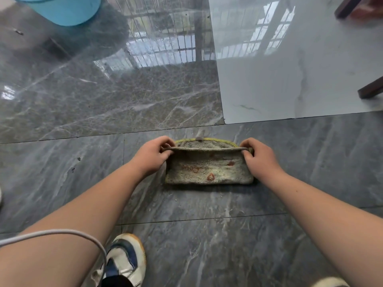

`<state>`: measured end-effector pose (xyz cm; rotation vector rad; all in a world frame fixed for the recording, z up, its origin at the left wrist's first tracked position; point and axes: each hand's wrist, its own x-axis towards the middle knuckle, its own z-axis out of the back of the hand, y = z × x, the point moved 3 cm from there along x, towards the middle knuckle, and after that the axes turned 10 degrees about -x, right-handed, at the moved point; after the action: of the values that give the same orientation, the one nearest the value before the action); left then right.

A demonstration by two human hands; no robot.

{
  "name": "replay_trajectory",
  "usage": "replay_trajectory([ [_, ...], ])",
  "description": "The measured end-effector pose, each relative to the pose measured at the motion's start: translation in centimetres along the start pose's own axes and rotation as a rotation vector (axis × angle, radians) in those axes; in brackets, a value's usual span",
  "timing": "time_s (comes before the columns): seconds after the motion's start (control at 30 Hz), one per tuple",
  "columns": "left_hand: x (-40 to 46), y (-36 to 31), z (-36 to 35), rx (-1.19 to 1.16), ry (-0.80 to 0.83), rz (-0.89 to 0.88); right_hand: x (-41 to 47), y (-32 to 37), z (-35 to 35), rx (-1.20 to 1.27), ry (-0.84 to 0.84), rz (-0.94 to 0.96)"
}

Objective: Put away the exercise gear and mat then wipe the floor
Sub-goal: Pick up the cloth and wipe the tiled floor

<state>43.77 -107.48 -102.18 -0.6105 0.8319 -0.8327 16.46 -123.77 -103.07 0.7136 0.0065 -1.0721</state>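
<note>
A grey, stained cleaning cloth (209, 168) with a yellow-green hem lies folded on the dark marble floor (207, 235) in front of me. My left hand (152, 155) pinches the upper layer of the cloth at its left corner. At the right corner my right hand (259, 157) pinches the same layer. The top layer is lifted slightly, stretched between both hands, while the lower part rests on the floor. No exercise gear or mat is in view.
A light blue bucket (62, 9) stands at the far left. Dark wooden furniture legs (371, 89) stand at the far right on a white tile (290, 69). My shoe (126, 259) is below left, with a white cable (62, 234) across my left arm.
</note>
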Motion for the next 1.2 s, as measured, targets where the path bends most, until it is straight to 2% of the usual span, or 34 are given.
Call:
replay_trajectory([
  [0.17, 0.8, 0.3, 0.4, -0.066, -0.190, 0.080, 2.1, 2.0, 0.0, 0.009, -0.114, -0.047],
  [0.27, 1.3, 0.4, -0.2, -0.058, -0.239, 0.102, 3.4, 1.8, -1.1, -0.005, -0.104, -0.103],
  [0.33, 1.0, 0.4, -0.9, 0.104, -0.275, 0.079, 3.4, 1.7, -1.6, -0.112, -0.131, -0.123],
  [0.4, -0.1, -0.1, -2.0, 0.271, -0.306, -0.004, 2.5, 2.0, -1.6, -0.190, -0.247, -0.049],
  [0.47, -1.1, -1.1, -3.8, 0.359, -0.231, -0.119, 1.1, 2.9, -2.3, -0.279, -0.237, 0.164],
  [0.53, -1.6, -1.6, -6.1, 0.436, -0.104, -0.189, -0.2, 3.8, -4.1, -0.456, -0.111, 0.387],
  [0.57, -1.6, -1.6, -7.2, 0.485, -0.064, -0.203, -0.5, 3.9, -5.1, -0.540, -0.044, 0.436],
  [0.67, -1.3, -0.5, -9.0, 0.619, -0.018, -0.139, -0.2, 3.3, -6.9, -0.708, 0.051, 0.334],
  [0.8, -1.6, 2.1, -9.4, 0.691, -0.004, -0.051, -0.1, 1.6, -7.4, -0.775, 0.081, 0.254],
  [0.97, -1.4, 1.5, -9.4, 0.730, 0.018, -0.024, 0.1, 2.5, -7.0, -0.735, 0.155, 0.216],
  [1.03, -1.6, 0.9, -9.3, 0.736, 0.017, -0.013, -0.1, 2.7, -6.3, -0.633, 0.153, 0.224],
  [1.1, -1.7, 0.3, -9.3, 0.715, -0.017, -0.061, -0.8, 2.2, -4.9, -0.408, 0.019, 0.178],
  [1.2, -2.2, -1.9, -10.0, 0.582, -0.050, -0.324, -2.5, 0.5, -3.2, -0.174, -0.196, -0.019],
])
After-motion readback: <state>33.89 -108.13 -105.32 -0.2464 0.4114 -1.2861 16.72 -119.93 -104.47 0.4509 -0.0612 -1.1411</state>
